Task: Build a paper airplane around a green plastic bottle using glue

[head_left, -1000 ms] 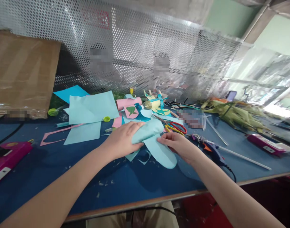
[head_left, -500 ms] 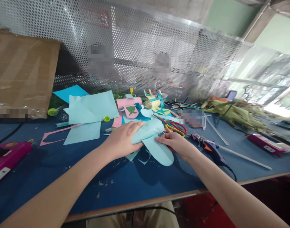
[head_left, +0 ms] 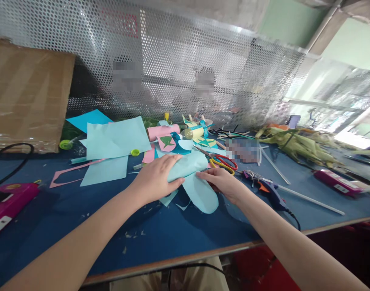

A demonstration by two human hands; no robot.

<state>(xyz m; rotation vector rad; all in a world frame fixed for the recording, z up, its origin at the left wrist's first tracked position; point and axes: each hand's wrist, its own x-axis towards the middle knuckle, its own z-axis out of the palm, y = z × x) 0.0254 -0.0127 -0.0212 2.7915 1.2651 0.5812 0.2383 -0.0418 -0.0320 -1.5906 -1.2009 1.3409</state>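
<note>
Left grip (head_left: 157, 178) around light-blue roll (head_left: 191, 165)

Light soft, diffuse. Brightest at right edge, highlights near clipped. Perforated screen (head_left: 172, 52) shows glare streaks at upper left. Soft shadow on worktop (head_left: 118, 238), lower centre; lower right corner dim. Wide-lens stretch toward edges, far right smeary. Middle of frame fairly sharp. 2 mosaic patches (head_left: 204, 81) blot the screen, more at centre right.

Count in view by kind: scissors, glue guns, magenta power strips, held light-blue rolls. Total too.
Scissors: 1
Glue guns: 1
Magenta power strips: 2
Held light-blue rolls: 1
Total: 5
</note>
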